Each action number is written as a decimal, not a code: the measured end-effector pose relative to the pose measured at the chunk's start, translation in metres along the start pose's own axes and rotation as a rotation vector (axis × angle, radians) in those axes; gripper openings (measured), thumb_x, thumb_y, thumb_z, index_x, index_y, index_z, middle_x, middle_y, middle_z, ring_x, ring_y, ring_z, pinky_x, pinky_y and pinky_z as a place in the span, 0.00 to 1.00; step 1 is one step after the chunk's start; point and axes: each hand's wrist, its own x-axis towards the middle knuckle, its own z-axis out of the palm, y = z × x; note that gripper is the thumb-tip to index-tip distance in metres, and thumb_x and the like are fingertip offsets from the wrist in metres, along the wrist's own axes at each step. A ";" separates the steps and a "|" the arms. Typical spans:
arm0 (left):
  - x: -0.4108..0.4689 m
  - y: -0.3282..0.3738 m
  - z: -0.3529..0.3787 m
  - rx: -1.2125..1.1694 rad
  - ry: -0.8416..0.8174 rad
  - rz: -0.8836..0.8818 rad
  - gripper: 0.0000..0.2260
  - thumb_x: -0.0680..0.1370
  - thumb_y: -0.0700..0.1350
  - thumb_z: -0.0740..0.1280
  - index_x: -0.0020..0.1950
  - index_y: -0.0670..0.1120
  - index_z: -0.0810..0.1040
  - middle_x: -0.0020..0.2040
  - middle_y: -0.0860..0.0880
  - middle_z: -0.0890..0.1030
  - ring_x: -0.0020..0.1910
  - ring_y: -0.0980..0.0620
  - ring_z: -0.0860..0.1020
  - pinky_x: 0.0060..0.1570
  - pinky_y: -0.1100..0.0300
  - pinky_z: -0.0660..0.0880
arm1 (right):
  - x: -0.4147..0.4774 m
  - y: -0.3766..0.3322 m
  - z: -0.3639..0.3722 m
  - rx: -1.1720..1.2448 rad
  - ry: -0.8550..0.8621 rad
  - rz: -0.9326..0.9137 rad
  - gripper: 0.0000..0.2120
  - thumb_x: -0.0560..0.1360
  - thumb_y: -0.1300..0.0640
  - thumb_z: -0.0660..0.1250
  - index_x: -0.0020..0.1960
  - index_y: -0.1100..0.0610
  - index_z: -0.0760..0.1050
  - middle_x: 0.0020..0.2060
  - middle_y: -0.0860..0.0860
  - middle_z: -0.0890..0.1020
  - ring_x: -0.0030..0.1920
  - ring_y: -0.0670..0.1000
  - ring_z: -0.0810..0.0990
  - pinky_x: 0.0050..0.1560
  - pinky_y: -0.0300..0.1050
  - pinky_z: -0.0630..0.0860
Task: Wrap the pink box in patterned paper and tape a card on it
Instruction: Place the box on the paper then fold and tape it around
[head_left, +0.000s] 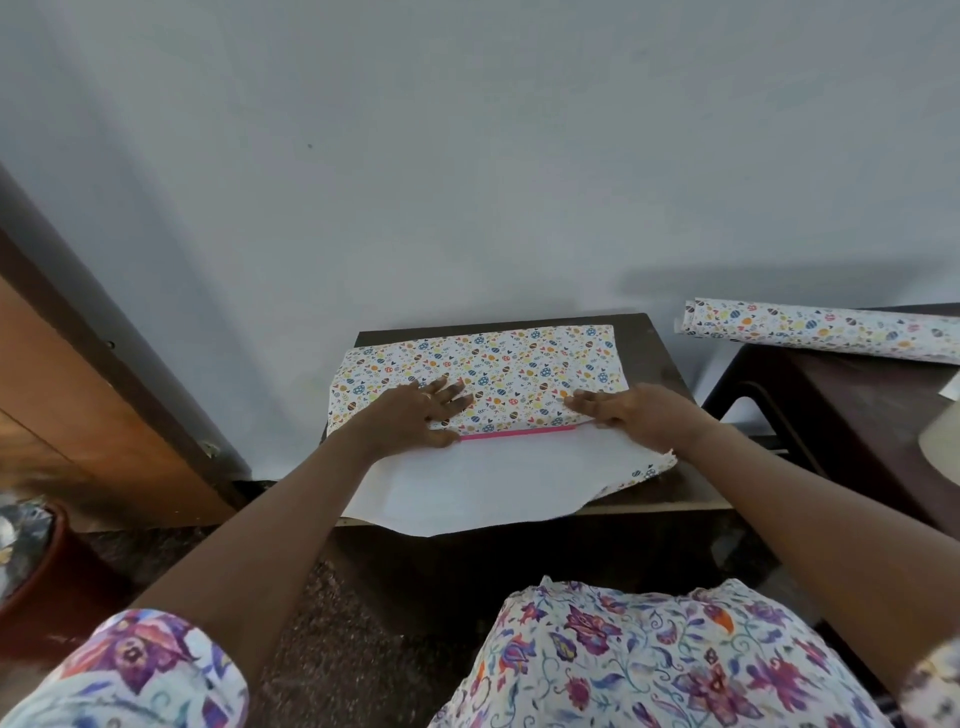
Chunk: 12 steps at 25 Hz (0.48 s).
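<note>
The patterned paper (493, 369) is folded over the pink box (517, 432), of which only a thin pink strip shows along the near edge. The paper's white underside (483, 483) spreads toward me and hangs over the small table's front. My left hand (421, 413) lies flat with fingers spread on the folded paper at the left. My right hand (618, 410) presses flat on the paper's near right part, fingers pointing left. No card is visible.
The small dark table (670, 483) stands against a white wall. A roll of the same patterned paper (821, 330) lies on a second dark table (852, 410) at the right. A wooden door (78, 395) is at the left, a reddish pot (47, 582) below it.
</note>
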 end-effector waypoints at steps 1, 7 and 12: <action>0.000 0.002 0.000 0.024 0.000 -0.007 0.26 0.79 0.52 0.62 0.75 0.52 0.58 0.76 0.53 0.54 0.76 0.55 0.50 0.74 0.56 0.49 | -0.003 -0.005 -0.003 -0.060 -0.005 0.031 0.31 0.82 0.62 0.51 0.72 0.38 0.38 0.72 0.35 0.52 0.65 0.51 0.74 0.59 0.44 0.73; -0.008 0.013 -0.003 0.113 -0.004 -0.064 0.26 0.80 0.55 0.59 0.76 0.55 0.55 0.76 0.56 0.53 0.76 0.56 0.51 0.71 0.57 0.57 | -0.027 -0.006 -0.002 -0.356 0.056 0.168 0.27 0.81 0.62 0.52 0.76 0.45 0.52 0.66 0.47 0.74 0.49 0.54 0.81 0.35 0.43 0.67; -0.015 0.020 0.002 0.148 0.030 -0.120 0.25 0.80 0.57 0.57 0.76 0.56 0.55 0.76 0.56 0.53 0.76 0.55 0.52 0.70 0.57 0.60 | -0.030 -0.013 -0.010 -0.026 0.333 0.707 0.12 0.77 0.65 0.56 0.54 0.62 0.76 0.47 0.56 0.81 0.48 0.57 0.80 0.42 0.43 0.71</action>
